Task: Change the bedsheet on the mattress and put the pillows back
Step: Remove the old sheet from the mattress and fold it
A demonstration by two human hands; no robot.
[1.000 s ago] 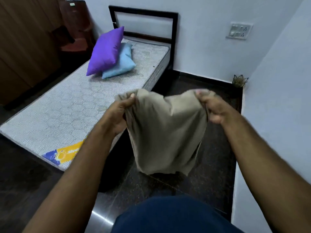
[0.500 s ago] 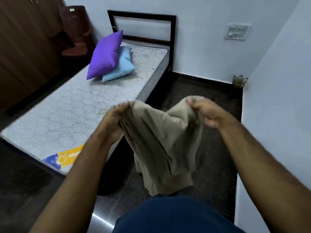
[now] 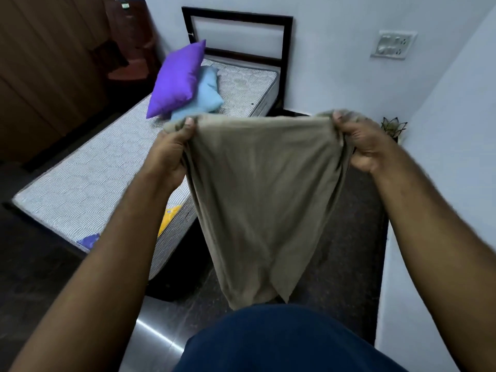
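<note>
A beige bedsheet (image 3: 257, 194) hangs bunched in front of me, stretched taut along its top edge. My left hand (image 3: 171, 154) grips its left corner and my right hand (image 3: 359, 140) grips its right corner. Behind and to the left lies the bare quilted mattress (image 3: 88, 173) on a black bed frame (image 3: 236, 20). A purple pillow (image 3: 177, 79) leans on a light blue pillow (image 3: 209, 95) near the headboard end of the mattress.
A dark wooden wardrobe (image 3: 40, 76) and a brown chair (image 3: 128, 49) stand left of the bed. White walls close in on the right, with a switch panel (image 3: 393, 45). A small lotus-shaped ornament (image 3: 393, 127) sits in the floor corner. The floor is dark stone.
My hands have risen and pulled apart, stretching the sheet's top edge flat; half a second ago they were closer together and the cloth sagged between them.
</note>
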